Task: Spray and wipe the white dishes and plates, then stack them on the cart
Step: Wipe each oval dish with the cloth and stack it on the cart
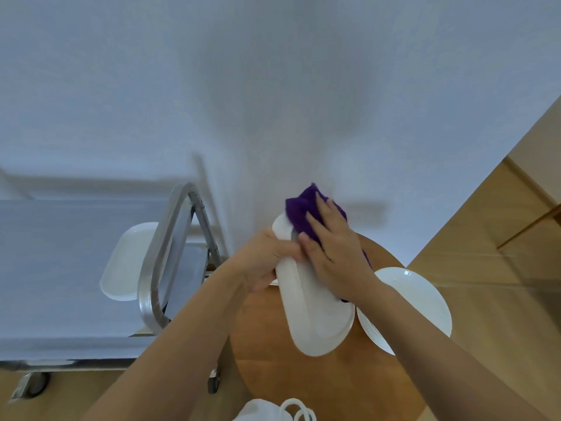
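The person is holding a long white dish point(306, 302) tilted up on its edge above a round wooden table point(273, 354). The left hand point(267, 262) is gripping the dish partway along its side, fingers curled round the rim. The right hand point(337, 253) is pressing a purple cloth point(303, 214) against the upper face of the dish with fingers laid out fairly straight; the cloth is bunching out past the fingertips near the top end.

A stack of round white plates point(419, 299) is sitting on the table just beside the dish's lower end. On the metal cart point(60, 268) to the left, a white tray-shaped dish point(127, 262) is already lying flat behind the cart's handle point(170, 253). Something white at the bottom edge is probably the spray bottle, though it is cut off and hard to tell.

The wiping step looks to be under way, with stacking not yet done for this dish. The main risk is a slip: the dish is being carried by one hand only, and if it is wet from spray, the cloth's sideways push could twist it out of that grip. Its lower end is also hanging close to the plates, so a drop or swing could chip them. Moving to the cart, the long dish could knock the handle.
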{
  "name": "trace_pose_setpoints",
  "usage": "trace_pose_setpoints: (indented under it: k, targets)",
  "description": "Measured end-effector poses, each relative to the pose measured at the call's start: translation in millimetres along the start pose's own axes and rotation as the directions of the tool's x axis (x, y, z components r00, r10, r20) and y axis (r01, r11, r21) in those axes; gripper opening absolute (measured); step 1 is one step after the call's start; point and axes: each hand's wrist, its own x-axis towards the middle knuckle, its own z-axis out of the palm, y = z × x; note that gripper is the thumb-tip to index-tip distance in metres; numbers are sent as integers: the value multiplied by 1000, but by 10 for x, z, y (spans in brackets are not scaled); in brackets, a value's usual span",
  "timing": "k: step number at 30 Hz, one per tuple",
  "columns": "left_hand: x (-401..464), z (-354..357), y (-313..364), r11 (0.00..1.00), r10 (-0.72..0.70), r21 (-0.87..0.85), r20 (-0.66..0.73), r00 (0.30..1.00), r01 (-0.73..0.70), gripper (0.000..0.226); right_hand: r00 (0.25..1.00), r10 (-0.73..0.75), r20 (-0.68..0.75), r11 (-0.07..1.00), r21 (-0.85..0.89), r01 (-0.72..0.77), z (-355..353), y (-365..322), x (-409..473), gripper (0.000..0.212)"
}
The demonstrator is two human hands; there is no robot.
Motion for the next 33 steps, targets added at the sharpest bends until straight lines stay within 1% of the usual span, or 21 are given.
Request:
trace_pose_setpoints:
  k: [2,3,6,9,12,15,18,20,22,23,25,26,27,28,29,30,32,33]
  targets:
    - [-41,-7,17,999,1,35,26,1000,-2,38,997,-33,67,997,-62,37,19,-88,-16,55]
    - [-61,-27,18,999,8,49,38,999,-10,39,996,-42,77,997,-65,47,1,-113,-8,57]
    - [-97,-90,16,996,16,86,87,996,-24,39,995,-86,49,996,-11,86,-97,-128,58,56]
    - [-107,-96,-26,1000,22,1,57,998,-22,38,998,-61,11,997,43,61,-127,-75,167,51]
    - [-136,-90,-47,985,91,-146,-21,996,-93,38,1000,-6,-3,997,83,6,-107,-14,231,51]
    - [-136,-166,49,931,167,-303,-147,975,-205,43,997,61,40,986,154,-66,-74,83,170,50]
    - [-108,-207,152,908,170,-334,-262,950,-255,41,990,138,40,957,253,-143,-16,132,56,41]
    - [-79,-169,143,897,164,-352,-296,941,-267,43,982,186,-12,953,247,-177,15,160,27,36]
    - [-36,-123,130,868,153,-401,-342,927,-291,44,961,253,-115,947,234,-221,55,187,-9,35]
    - [-4,-111,134,846,141,-434,-379,915,-310,41,940,302,-160,928,276,-251,81,198,-38,37]
    - [83,-77,156,808,125,-471,-449,885,-353,36,892,401,-208,861,419,-290,132,216,-89,37]
    - [120,-36,156,799,124,-474,-472,873,-369,34,874,436,-213,820,493,-289,131,236,-84,29]
    - [145,16,145,791,115,-484,-481,869,-373,31,864,460,-206,788,543,-291,98,267,-54,16]
    - [159,72,119,786,103,-500,-471,876,-362,27,865,462,-194,776,561,-289,41,300,-12,13]
    - [158,118,94,782,89,-523,-442,892,-338,23,871,458,-176,777,556,-296,-29,350,27,20]
    - [130,142,81,774,88,-553,-389,917,-308,24,878,456,-148,778,546,-312,-116,395,52,22]
    - [49,59,85,772,122,-588,-235,964,-241,43,903,419,-95,791,526,-311,-295,471,80,25]
    - [18,-29,108,800,140,-565,-152,978,-203,52,924,377,-70,811,508,-292,-385,507,80,30]
